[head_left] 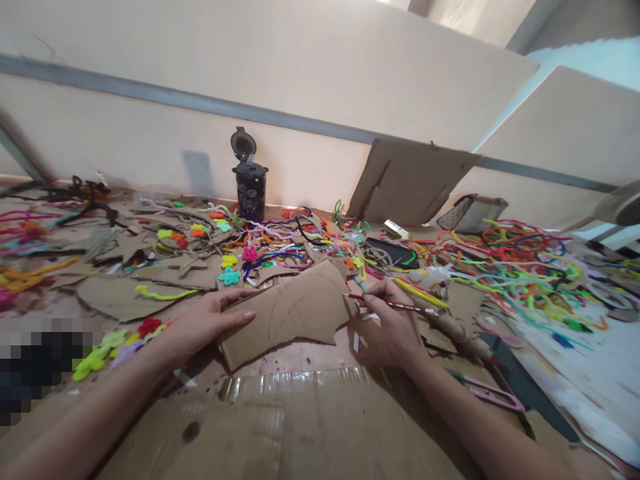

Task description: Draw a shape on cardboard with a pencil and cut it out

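An irregular piece of brown cardboard [295, 307] with curved pencil lines on it is held tilted above the work surface. My left hand [215, 319] grips its left end, thumb on top and fingers behind. My right hand [393, 320] is closed around a dark pencil [407, 307], whose tip points left at the cardboard's right edge. Whether the tip touches the cardboard I cannot tell. Beyond the right hand lies a yellow pencil [421, 293]. Below the piece is a larger cardboard sheet [320, 427] with shiny tape along its edge.
Colourful pipe cleaners [525, 267] cover the back and right. A black lidded tumbler [251, 193] stands by the wall, with a cardboard sheet [410, 183] leaning right of it. A pink cutter [495, 395] lies at right. Pipe-cleaner flowers [107, 350] lie near the left forearm.
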{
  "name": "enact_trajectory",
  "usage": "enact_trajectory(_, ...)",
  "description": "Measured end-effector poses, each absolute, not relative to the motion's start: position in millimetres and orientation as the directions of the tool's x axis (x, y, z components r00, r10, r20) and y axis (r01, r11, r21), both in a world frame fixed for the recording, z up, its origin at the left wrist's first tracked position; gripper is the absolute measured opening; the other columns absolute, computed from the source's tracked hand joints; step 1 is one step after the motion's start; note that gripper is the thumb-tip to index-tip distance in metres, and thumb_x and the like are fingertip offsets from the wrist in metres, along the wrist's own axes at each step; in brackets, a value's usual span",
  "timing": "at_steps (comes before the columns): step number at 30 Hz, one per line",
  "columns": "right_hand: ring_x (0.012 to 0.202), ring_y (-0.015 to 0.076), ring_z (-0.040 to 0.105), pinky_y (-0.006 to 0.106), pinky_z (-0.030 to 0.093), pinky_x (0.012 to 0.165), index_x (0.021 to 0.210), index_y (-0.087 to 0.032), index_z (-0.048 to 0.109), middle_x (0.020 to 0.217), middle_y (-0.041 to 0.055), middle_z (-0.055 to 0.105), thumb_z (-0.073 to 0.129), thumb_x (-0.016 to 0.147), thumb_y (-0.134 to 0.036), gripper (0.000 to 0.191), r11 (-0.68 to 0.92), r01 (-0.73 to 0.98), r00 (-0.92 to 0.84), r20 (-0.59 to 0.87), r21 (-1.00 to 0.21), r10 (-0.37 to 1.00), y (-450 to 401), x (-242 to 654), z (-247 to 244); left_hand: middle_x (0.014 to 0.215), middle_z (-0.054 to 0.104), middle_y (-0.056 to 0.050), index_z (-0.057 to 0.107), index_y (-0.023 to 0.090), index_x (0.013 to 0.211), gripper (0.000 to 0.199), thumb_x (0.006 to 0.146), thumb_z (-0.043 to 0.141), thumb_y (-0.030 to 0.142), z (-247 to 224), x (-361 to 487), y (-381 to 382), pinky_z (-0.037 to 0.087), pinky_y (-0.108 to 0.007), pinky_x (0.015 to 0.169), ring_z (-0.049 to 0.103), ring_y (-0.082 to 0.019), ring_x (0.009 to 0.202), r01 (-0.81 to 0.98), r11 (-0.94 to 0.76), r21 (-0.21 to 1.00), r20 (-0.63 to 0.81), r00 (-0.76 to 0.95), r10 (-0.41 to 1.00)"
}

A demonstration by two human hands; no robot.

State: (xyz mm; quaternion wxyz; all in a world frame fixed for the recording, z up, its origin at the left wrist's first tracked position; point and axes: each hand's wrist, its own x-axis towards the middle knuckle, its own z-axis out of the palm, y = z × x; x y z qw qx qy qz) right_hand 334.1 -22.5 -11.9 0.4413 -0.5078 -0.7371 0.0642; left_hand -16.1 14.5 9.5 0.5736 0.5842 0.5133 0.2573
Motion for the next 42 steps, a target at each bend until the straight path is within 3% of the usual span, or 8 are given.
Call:
enact_trajectory(3,0.072,0.0209,0.05,0.034,0.038,0.065,0.068,-0.024,0.054,0.078,0.0007,0.054,0.065,0.072,-0.027,0.012,0.434,0.657,-0.028,0.555,-0.617,0.831,-23,333,-11,0.127,0.074,-0.008,0.068,0.022,0.129,0.067,0.071,0.081,0.053,9,-16,15,0.056,-0.04,0.091,0.069,-0.033,0.113,0.296,0.191,0.936,-0.291,0.341,0.894)
enact_trajectory(7,0.074,0.0212,0.05,0.034,0.037,0.067,0.064,-0.024,0.054,0.079,0.0004,0.056,0.073,0.065,-0.025,0.019,0.399,0.619,0.013,0.516,-0.677,0.856,-23,332,-10,0.124,0.075,-0.007,0.071,0.025,0.125,0.062,0.07,0.082,0.052,10,-15,15,0.056,-0.041,0.093,0.069,-0.033,0.113,0.309,0.185,0.933,-0.285,0.32,0.904)
enact_trajectory(13,0.067,0.0199,0.052,0.033,0.04,0.063,0.069,-0.025,0.054,0.069,-0.0019,0.056,0.057,0.082,-0.025,0.014,0.301,0.485,0.214,0.445,-0.821,0.869,-18,329,-10,0.125,0.075,-0.008,0.072,0.023,0.125,0.067,0.065,0.083,0.053,15,-13,14,0.057,-0.041,0.092,0.069,-0.034,0.112,0.296,0.197,0.935,-0.288,0.309,0.906)
enact_trajectory(29,0.065,0.019,0.052,0.032,0.041,0.062,0.065,-0.024,0.056,0.065,-0.0021,0.057,0.063,0.077,-0.024,0.014,0.253,0.382,0.284,0.374,-0.889,0.883,-16,327,-8,0.121,0.076,-0.006,0.072,0.024,0.121,0.064,0.065,0.085,0.053,15,-13,12,0.058,-0.036,0.086,0.07,-0.031,0.107,0.28,0.214,0.936,-0.298,0.302,0.905)
enact_trajectory(33,0.068,0.0198,0.055,0.033,0.043,0.064,0.071,-0.024,0.059,0.069,-0.0017,0.059,0.064,0.081,-0.026,0.011,0.273,0.362,0.312,0.392,-0.891,0.866,-21,328,-2,0.115,0.078,-0.007,0.069,0.025,0.128,0.07,0.067,0.083,0.055,16,-12,11,0.058,-0.034,0.077,0.073,-0.029,0.097,0.266,0.256,0.929,-0.334,0.312,0.889)
enact_trajectory(42,0.076,0.0214,0.061,0.035,0.045,0.072,0.09,-0.024,0.064,0.083,0.0005,0.065,0.069,0.086,-0.034,0.012,0.341,0.207,0.376,0.397,-0.917,0.837,-25,335,6,0.117,0.077,-0.005,0.071,0.028,0.125,0.063,0.068,0.084,0.05,11,-16,13,0.058,-0.035,0.082,0.073,-0.029,0.1,0.225,0.232,0.946,-0.297,0.32,0.9)
